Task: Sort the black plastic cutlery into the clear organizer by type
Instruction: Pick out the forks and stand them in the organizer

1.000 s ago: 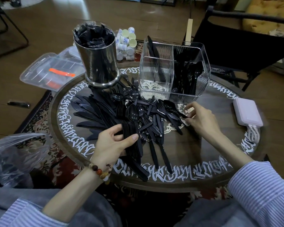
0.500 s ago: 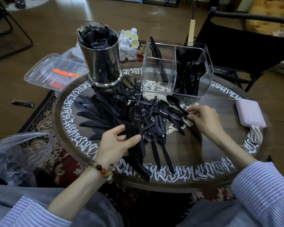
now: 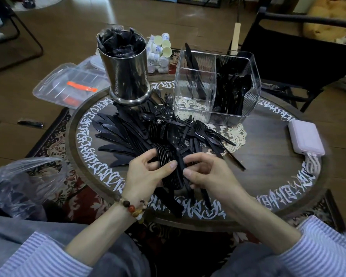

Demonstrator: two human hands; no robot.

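Note:
A heap of black plastic cutlery [image 3: 140,134] lies across the round table [image 3: 268,176]: knives fanned to the left, forks and spoons in the middle. My left hand [image 3: 146,176] grips a thick stack of nested black spoons [image 3: 169,156] by the handles. My right hand [image 3: 210,174] pinches a single spoon against the top of that stack. The clear organizer [image 3: 196,90] stands at the back of the table. Its right compartment holds spoons and forks, the back left one a few knives, and the front left one looks bare.
A steel canister [image 3: 128,76] stuffed with black wrappers stands at the back left. A pale pink power bank [image 3: 306,136] with a cable lies at the right edge. A clear plastic bag [image 3: 18,186] sits at my left, a lidded clear box [image 3: 68,84] on the floor behind.
My right hand left the loose spoons near the organizer and came back to the stack in my left hand, bringing a spoon onto it. My left hand kept its hold.

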